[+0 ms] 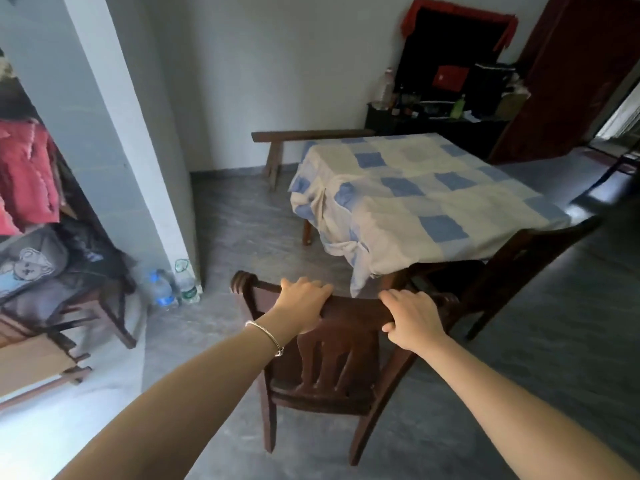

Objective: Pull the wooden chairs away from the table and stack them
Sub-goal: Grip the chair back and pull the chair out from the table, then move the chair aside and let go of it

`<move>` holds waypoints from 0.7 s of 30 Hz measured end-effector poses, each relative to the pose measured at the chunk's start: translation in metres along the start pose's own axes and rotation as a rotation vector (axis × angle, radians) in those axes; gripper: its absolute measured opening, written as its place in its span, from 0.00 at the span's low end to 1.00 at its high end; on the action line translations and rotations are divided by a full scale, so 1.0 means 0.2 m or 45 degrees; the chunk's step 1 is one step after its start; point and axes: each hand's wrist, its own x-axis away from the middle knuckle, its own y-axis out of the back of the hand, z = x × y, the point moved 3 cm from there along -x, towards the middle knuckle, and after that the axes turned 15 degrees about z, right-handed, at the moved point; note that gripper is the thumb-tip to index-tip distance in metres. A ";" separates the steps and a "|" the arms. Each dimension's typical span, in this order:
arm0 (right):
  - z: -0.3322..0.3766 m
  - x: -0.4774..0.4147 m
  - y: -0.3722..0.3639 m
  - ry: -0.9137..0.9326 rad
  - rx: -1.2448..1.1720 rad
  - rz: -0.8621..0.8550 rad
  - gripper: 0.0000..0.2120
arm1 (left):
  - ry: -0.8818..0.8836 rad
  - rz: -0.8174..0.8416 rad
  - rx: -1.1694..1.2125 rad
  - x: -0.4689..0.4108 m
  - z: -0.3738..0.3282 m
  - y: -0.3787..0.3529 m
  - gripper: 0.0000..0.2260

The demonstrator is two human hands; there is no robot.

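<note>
From my remote seat, I see both hands clamped on the top rail of a dark wooden chair (329, 372): the left hand (304, 303), a thin bangle (266, 336) on its wrist, wraps the rail near the left post, and the right hand (412, 320) curls over it near the right post. The chair stands on a grey stone-patterned floor (242, 216), clear of the table (426, 199), just off its near corner. A blue-and-cream checked cloth covers the table and hangs bunched at the corners. A second wooden chair (519, 265) sits tucked against the table's near right edge, and a long wooden bench (304, 136) runs along the far side by the white wall. Two plastic water bottles (173, 285) stand at the foot of a white pillar on the left, beside another chair (100, 299) heaped with clothes. A dark cabinet (446, 119) crowded with bottles fills the far corner.
</note>
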 end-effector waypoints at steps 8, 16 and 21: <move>-0.39 0.35 -0.14 0.103 0.063 0.020 0.26 | 0.024 0.059 0.139 0.03 -0.57 -0.09 0.15; -0.83 0.70 -0.39 0.190 -0.029 -0.029 0.25 | 0.107 0.079 0.116 0.04 -1.19 -0.15 0.16; -1.01 0.88 -0.53 0.347 -0.022 -0.098 0.26 | 0.261 0.035 0.159 0.15 -1.53 -0.25 0.18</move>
